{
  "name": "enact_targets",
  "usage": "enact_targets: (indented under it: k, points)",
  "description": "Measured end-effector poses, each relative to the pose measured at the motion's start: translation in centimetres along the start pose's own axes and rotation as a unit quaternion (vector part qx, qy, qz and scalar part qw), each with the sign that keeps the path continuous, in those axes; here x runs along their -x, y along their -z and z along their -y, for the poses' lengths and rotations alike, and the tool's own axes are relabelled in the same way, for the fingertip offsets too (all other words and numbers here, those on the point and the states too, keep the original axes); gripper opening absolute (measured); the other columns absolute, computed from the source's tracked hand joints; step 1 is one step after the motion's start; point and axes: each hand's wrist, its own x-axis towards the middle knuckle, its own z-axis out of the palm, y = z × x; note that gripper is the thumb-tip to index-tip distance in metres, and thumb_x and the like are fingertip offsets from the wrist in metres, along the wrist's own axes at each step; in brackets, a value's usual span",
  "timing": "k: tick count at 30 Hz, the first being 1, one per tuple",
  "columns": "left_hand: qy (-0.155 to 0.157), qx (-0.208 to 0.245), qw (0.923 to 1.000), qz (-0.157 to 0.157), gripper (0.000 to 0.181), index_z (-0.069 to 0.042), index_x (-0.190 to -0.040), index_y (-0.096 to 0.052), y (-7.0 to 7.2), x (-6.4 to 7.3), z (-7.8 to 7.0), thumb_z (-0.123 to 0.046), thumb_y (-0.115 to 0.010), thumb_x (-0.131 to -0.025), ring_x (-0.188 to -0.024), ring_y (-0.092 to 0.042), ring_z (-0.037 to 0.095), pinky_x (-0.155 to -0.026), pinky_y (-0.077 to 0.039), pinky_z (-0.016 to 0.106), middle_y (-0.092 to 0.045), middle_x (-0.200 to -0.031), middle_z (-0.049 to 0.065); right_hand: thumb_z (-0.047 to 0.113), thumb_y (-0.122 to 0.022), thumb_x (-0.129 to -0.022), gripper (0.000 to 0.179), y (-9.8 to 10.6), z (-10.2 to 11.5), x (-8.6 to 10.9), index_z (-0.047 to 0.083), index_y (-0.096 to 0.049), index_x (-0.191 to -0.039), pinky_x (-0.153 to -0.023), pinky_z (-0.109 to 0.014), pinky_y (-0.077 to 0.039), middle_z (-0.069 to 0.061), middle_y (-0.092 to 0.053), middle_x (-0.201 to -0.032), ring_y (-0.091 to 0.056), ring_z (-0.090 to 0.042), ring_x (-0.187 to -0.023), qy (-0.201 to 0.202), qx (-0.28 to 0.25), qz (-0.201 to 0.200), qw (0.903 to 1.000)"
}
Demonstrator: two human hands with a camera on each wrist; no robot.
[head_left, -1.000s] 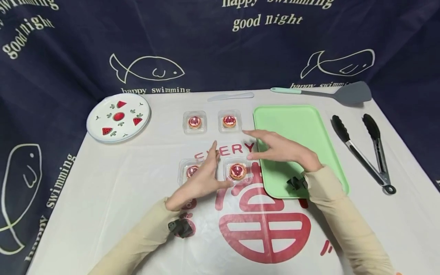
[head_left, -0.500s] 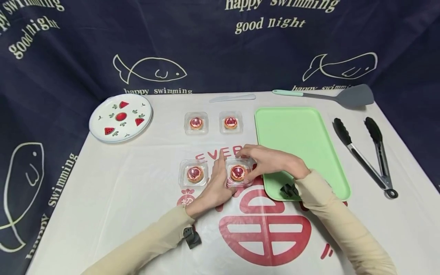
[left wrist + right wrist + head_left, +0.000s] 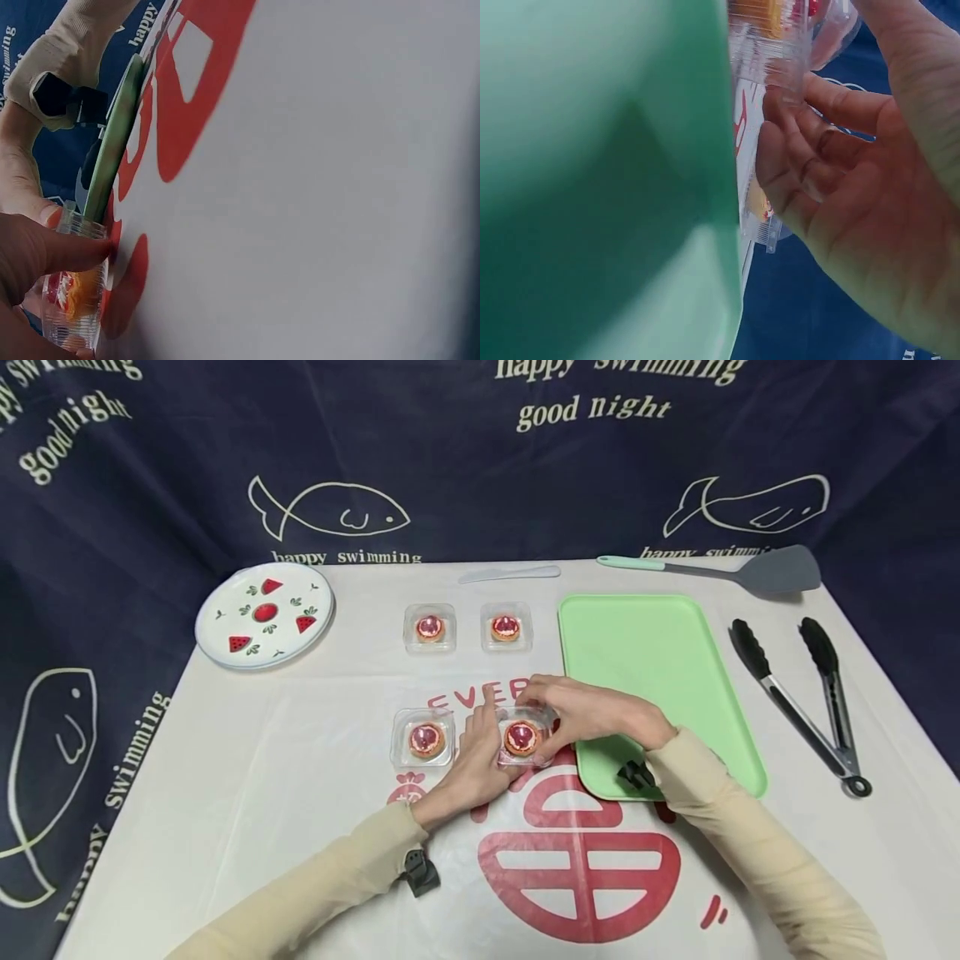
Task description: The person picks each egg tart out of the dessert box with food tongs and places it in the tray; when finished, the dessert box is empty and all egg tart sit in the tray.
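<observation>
A clear plastic box (image 3: pixel 531 758) with a small red-topped tart (image 3: pixel 522 738) inside sits on the table between both hands. My left hand (image 3: pixel 476 767) holds its left side, with the thumb across the near side in the left wrist view. At the right, my right hand (image 3: pixel 588 714) grips the same box, thumb at the near right corner and curled fingers at the far edge. Another boxed tart (image 3: pixel 426 740) is just left of the left hand. Two more boxed tarts, one left (image 3: pixel 430 628) and one right (image 3: pixel 506 627), stand farther back.
Under the right wrist lies a green tray (image 3: pixel 637 643). Tongs (image 3: pixel 806 710) and a grey spatula (image 3: pixel 772 570) lie at the right. A pale knife (image 3: pixel 510 574) is at the back edge, and a watermelon-patterned plate (image 3: pixel 288 639) at the far left.
Both hands have closed in from either side of the near right tart box and taken hold of it. Over the last half second they have barely moved.
</observation>
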Motion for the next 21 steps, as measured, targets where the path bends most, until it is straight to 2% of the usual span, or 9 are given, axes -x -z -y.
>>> enact_targets:
  k: [9, 21]
  points:
    - [-0.016, -0.019, 0.9997, -0.002, 0.112, 0.012, -0.15, 0.0, 0.1, -0.1, 0.0, -0.008, -0.08, -0.074, -0.126, -0.036, 0.039, -0.11, -0.032, 0.051, -0.037, -0.14, 0.028, 0.042, -0.087, -0.07, 0.077, -0.1, 0.5, 0.6, 0.0, -0.059, -0.128, -0.103, -0.042, -0.046, -0.015, -0.054, -0.131, -0.052, -0.026, -0.119, -0.001, 0.056, -0.034, 0.9978]
    - [-0.02, -0.03, 0.9993, 0.002, 0.108, 0.014, -0.15, -0.005, 0.1, -0.1, 0.0, -0.01, -0.08, -0.075, -0.124, -0.038, 0.038, -0.109, -0.033, 0.051, -0.038, -0.138, 0.028, 0.042, -0.087, -0.068, 0.07, -0.3, 1.3, 1.0, -0.001, -0.065, -0.119, -0.088, -0.035, -0.053, -0.013, -0.058, -0.118, -0.057, -0.021, -0.099, 0.039, 0.129, -0.071, 0.9883]
